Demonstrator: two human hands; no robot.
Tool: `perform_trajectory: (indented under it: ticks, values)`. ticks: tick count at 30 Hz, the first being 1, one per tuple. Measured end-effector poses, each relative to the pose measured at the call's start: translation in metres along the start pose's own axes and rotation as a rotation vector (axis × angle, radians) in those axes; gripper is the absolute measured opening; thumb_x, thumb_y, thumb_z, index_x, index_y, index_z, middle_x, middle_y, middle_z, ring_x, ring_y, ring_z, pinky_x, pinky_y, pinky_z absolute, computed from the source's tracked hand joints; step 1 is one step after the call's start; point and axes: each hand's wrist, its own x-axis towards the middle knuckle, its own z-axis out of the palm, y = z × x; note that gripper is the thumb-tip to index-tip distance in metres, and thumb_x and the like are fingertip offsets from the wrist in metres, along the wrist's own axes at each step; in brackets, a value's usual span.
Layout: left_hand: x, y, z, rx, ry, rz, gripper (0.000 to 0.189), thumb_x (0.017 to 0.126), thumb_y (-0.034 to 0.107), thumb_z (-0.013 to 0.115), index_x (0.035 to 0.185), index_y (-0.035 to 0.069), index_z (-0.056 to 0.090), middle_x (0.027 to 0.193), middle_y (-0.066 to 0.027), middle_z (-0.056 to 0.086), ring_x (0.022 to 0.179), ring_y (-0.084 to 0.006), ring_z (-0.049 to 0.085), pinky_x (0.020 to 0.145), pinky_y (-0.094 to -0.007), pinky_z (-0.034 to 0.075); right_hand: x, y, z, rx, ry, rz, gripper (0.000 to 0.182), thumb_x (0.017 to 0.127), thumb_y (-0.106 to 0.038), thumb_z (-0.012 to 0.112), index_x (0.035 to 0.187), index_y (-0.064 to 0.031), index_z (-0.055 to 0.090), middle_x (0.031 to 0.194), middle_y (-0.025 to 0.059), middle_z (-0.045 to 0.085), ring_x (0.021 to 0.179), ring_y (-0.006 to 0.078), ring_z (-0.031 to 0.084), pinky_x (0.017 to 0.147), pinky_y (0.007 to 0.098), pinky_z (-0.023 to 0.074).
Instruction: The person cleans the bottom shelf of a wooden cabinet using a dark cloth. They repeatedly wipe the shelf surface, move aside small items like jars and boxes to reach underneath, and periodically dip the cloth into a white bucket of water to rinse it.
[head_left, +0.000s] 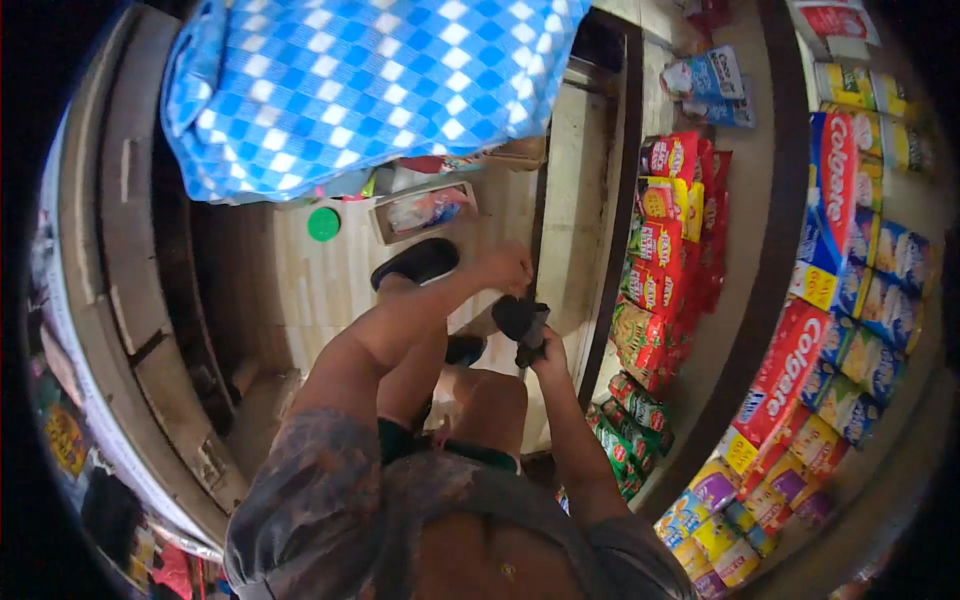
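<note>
My right hand (553, 351) is closed on a dark cloth item (521, 319), bunched in black and grey, held above my knees. Just beyond it is my left hand (512, 268), its fingers curled near the item but apart from it; whether it holds anything small cannot be told. Below, a black slipper (417, 262) is on one foot, and another dark slipper (465, 349) shows partly behind my legs.
Ahead hangs a blue and white checked cloth (360, 90). A green round lid (323, 224) and a tray with plastic packets (424, 213) lie on the floor. Shelves with red pouches (660, 240), Colgate boxes (795, 367) and cans stand at right; wooden drawers (131, 180) stand at left.
</note>
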Motion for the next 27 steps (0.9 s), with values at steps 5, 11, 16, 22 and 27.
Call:
perform_trajectory:
  ticks: [5,11,16,22,27]
  values:
    - [-0.045,0.062,-0.003,-0.075,0.042,-0.053,0.011,0.057,0.011,0.069,0.064,0.003,0.067,0.059,-0.0090,0.063,0.055,-0.0156,0.062,0.052,-0.0295,0.049,-0.062,-0.005,0.027,0.027,0.023,-0.057,0.025,0.082,-0.013,0.047,0.104,-0.0036,0.055,0.090,0.0076,0.061,0.078,0.0210,0.058,0.069,0.0333,0.0474]
    - [-0.090,0.144,-0.026,0.178,0.043,0.120,0.011,0.062,0.011,0.070,0.064,0.002,0.064,0.060,-0.0054,0.061,0.054,-0.0110,0.057,0.050,-0.0260,0.046,-0.118,-0.028,0.073,0.140,0.100,-0.183,0.024,0.082,-0.014,0.050,0.103,-0.0057,0.057,0.095,0.0068,0.062,0.084,0.0205,0.059,0.075,0.0334,0.0470]
    - [-0.111,0.140,-0.031,0.076,0.099,0.001,0.008,0.061,0.008,0.065,0.067,0.002,0.065,0.060,-0.0083,0.063,0.052,-0.0138,0.059,0.050,-0.0266,0.046,-0.128,-0.016,0.059,0.111,-0.001,-0.245,0.026,0.084,-0.017,0.048,0.107,-0.0076,0.054,0.100,0.0077,0.061,0.088,0.0218,0.058,0.076,0.0365,0.0470]
    - [-0.155,0.118,-0.009,0.144,0.017,0.007,0.005,0.064,-0.001,0.066,0.068,0.001,0.063,0.067,-0.0061,0.063,0.057,-0.0122,0.058,0.052,-0.0265,0.046,-0.157,0.052,0.031,0.370,0.116,-0.280,0.032,0.085,-0.023,0.050,0.107,0.0001,0.053,0.098,0.0112,0.059,0.090,0.0235,0.057,0.079,0.0369,0.0462]
    - [-0.168,0.126,0.048,0.453,-0.012,-0.062,0.019,0.059,0.008,0.068,0.077,0.006,0.064,0.068,-0.0070,0.061,0.064,-0.0157,0.058,0.058,-0.0298,0.047,-0.194,0.143,-0.029,0.293,0.206,-0.307,0.028,0.088,-0.026,0.044,0.096,-0.0018,0.056,0.077,0.0082,0.057,0.058,0.0202,0.054,0.049,0.0371,0.0471]
